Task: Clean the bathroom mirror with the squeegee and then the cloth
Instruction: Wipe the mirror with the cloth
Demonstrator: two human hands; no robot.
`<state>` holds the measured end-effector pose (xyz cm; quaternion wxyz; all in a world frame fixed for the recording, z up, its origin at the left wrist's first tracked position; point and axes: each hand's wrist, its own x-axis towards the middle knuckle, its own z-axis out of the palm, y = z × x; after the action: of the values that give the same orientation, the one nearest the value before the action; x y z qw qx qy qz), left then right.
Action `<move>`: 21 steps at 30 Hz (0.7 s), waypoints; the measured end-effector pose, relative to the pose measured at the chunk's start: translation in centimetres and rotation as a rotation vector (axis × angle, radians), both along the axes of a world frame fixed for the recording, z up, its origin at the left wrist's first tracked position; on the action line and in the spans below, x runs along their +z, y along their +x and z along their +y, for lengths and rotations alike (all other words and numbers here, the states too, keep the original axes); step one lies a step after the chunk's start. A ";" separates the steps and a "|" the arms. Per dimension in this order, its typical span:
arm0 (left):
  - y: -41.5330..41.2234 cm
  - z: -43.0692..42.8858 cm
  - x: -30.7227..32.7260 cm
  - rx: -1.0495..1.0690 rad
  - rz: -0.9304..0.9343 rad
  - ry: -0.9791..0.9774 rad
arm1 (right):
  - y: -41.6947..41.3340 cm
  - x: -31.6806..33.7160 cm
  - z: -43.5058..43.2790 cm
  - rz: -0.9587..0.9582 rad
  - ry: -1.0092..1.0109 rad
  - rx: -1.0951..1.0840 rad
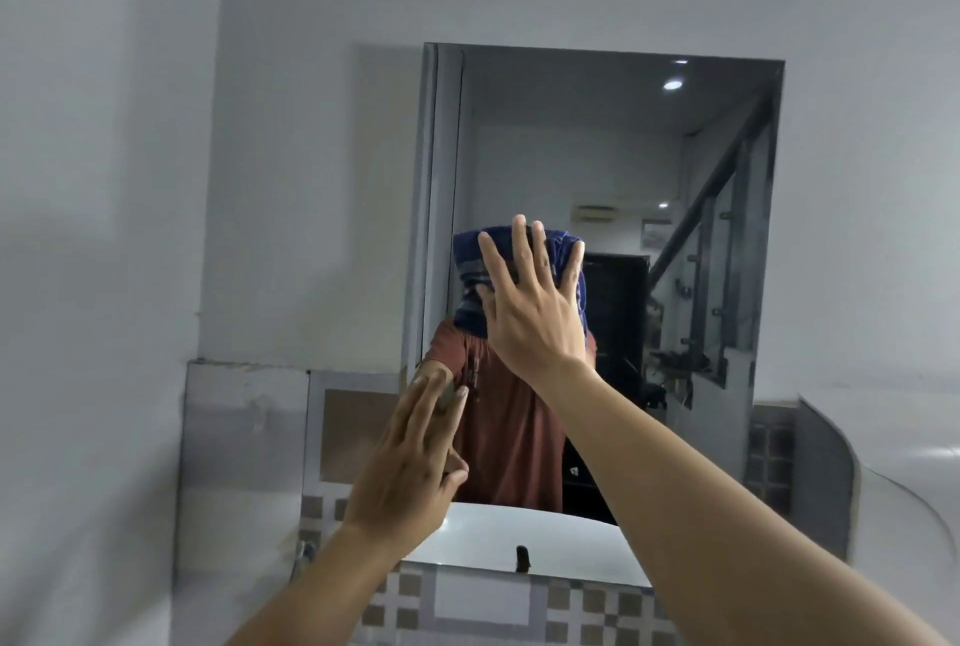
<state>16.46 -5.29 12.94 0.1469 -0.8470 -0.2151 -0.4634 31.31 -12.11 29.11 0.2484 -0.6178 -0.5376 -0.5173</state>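
The left hand, nearest, laid straight fingers against the mirror's lower-left edge, while up to its right the right hand, fingers spread, pressed the blue cloth flat on the glass.

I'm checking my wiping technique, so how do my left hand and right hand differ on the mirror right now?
The right hand presses a blue cloth flat against the mirror; the left hand holds nothing. The right hand is higher, mid-glass; the left hand sits at the lower left edge. The right hand's fingers are spread, the left hand's close together. Both have straight fingers.
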 end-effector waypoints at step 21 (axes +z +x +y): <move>-0.1 0.4 -0.1 0.040 0.034 0.020 | 1.4 -3.7 -2.4 -0.210 -0.281 0.034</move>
<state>16.38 -4.86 12.85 0.1682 -0.8487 -0.2251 -0.4481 32.73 -14.49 25.37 0.1106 -0.5798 -0.6380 -0.4945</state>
